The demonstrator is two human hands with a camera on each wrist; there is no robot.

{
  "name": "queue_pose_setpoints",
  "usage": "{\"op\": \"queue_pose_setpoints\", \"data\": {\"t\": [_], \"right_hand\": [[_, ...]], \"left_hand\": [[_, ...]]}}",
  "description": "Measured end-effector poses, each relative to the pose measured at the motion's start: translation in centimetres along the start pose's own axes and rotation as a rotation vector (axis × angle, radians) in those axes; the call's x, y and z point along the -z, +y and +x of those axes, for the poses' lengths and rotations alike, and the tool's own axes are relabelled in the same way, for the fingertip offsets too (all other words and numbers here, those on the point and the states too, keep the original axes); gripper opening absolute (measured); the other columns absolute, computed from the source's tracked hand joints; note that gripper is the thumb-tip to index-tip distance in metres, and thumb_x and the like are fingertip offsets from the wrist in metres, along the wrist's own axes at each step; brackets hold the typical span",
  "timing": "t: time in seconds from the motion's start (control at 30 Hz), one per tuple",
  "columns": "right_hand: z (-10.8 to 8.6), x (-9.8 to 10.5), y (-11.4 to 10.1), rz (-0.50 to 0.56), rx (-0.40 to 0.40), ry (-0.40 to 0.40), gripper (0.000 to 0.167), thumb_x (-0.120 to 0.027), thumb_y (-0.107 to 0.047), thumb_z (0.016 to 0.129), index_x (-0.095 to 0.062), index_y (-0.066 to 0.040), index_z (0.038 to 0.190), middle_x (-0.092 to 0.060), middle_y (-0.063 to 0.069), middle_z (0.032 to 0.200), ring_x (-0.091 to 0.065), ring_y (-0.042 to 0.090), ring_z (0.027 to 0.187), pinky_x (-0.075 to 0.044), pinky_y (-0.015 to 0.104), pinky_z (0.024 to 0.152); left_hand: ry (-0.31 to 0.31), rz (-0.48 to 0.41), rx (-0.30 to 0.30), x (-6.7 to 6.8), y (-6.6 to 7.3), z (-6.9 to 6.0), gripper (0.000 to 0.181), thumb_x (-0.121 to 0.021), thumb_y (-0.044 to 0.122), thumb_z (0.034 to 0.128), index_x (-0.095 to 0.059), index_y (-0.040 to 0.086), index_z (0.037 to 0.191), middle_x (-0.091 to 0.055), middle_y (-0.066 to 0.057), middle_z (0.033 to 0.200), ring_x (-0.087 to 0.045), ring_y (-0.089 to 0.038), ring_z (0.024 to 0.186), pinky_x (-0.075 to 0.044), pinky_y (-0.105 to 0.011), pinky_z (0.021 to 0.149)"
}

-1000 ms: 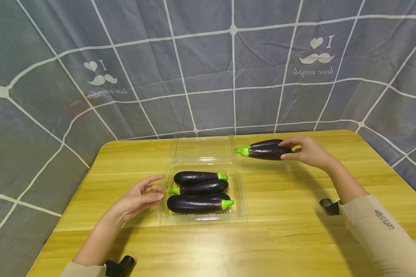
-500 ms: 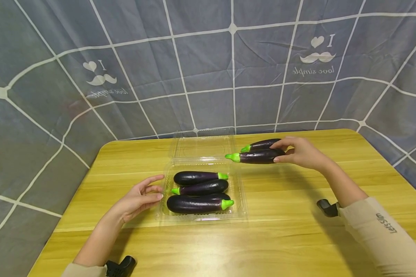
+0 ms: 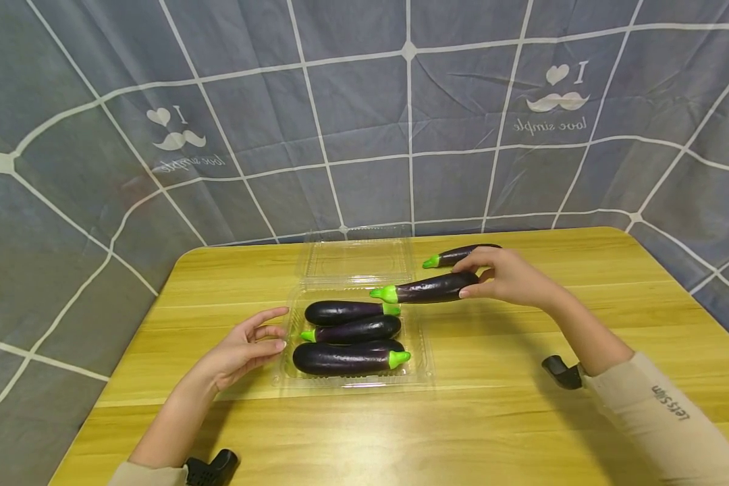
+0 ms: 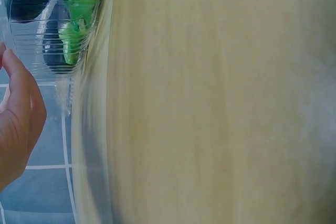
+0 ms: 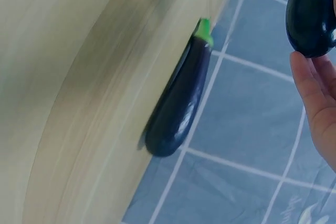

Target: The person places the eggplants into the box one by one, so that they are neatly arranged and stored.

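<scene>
**Held eggplant [image 3: 434,288] reaches the far right corner of the clear container [image 3: 364,382]**

Nearest, the left hand [image 3: 246,347] stands at the container's left wall, its fingers apart and holding nothing; contact with the wall cannot be told. The container sits left of the middle of the tabletop [image 3: 492,418]. Inside, counted from the tabletop's near edge outward, lie the front eggplant [image 3: 340,360], the middle eggplant [image 3: 358,329] and the rear eggplant [image 3: 343,312]; what may be a further eggplant [image 3: 391,345] shows partly hidden behind the front one.

Beyond, the fingers of the right hand [image 3: 507,277] are clamped on the blunt end of the held eggplant, whose green stem overlaps the container's interior in the head view. Compared with half a second earlier, this eggplant is drawn leftward and toward the near edge, clear of the spare eggplant [image 3: 458,255]; the left hand keeps its place. By judgement, the transfer is partway done: the held eggplant is not yet laid inside, and the strip behind the rear one looks narrow.

The spare eggplant lies near the tabletop's far edge. Farthest, the open lid [image 3: 358,261] reaches that edge, before a grey curtain [image 3: 370,189].
</scene>
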State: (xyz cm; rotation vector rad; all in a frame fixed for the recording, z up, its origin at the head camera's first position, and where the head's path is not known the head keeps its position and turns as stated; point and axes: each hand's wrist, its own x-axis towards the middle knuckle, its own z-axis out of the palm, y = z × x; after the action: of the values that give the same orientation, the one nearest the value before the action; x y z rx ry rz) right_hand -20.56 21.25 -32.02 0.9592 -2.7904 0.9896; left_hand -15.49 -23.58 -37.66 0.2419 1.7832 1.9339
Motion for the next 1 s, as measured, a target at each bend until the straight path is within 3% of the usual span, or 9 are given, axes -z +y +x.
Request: {"op": "queue_pose_setpoints", "data": {"t": [0.2,0.77,1.0], "right_hand": [[0.4,-0.7,-0.7,0.008,0.050,-0.012,0.035,-0.080,-0.018,0.074,-0.069,-0.009,0.106,-0.063,0.002,0.103,-0.054,0.016,0.085,-0.053,0.029,0.071],[0.7,-3.7,-2.8,0.060,0.041,-0.098,0.034,-0.078,-0.021,0.075,-0.068,-0.007,0.105,-0.063,0.002,0.103,-0.056,0.017,0.090,-0.053,0.030,0.074],[1.3,-4.9,-3.6,0.087,0.064,-0.092,0.034,-0.078,-0.022,0.076,-0.069,-0.008,0.105,-0.064,0.001,0.102,-0.055,0.016,0.088,-0.053,0.028,0.073]], "left_hand": [[0.001,-0.010,-0.005,0.1,-0.1,0.0,0.062,-0.059,-0.004,0.0879,-0.030,0.005,0.142,-0.055,-0.002,0.101,-0.059,-0.010,0.084,-0.051,-0.023,0.078],[-0.005,-0.015,0.000,0.3,-0.4,-0.2,0.062,-0.059,-0.004,0.0879,-0.031,0.007,0.142,-0.055,-0.001,0.101,-0.059,-0.010,0.086,-0.051,-0.023,0.079],[0.002,0.003,0.007,0.2,-0.3,0.0,0.063,-0.059,-0.003,0.0881,-0.029,0.006,0.143,-0.055,-0.001,0.101,-0.058,-0.009,0.084,-0.051,-0.023,0.079]]}}
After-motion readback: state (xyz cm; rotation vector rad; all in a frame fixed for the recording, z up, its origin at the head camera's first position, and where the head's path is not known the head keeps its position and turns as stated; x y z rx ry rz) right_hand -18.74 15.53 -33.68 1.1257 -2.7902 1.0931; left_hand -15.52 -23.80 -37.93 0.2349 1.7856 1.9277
